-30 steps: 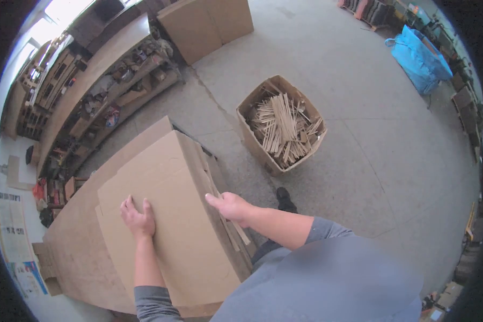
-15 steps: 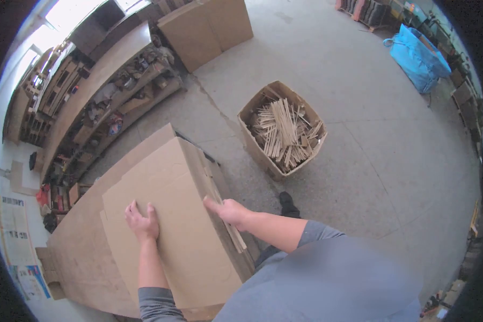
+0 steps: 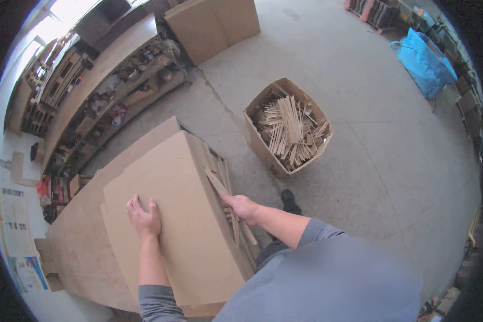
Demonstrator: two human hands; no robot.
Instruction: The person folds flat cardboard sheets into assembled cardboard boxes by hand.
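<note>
Cardboard sheet lies flat on a worktable, pressed under the left hand and touched at its right edge by the right hand.

Far left of the hands, posters on the wall, print too small to read. Left hand open, palm down, fingers spread on the sheet. Right hand curled around thin wood strips at the sheet's right edge; exact grip unclear. Beyond the right hand, an open carton of wood sticks on the concrete floor. Far right, blue bag. No legible labels.
</note>
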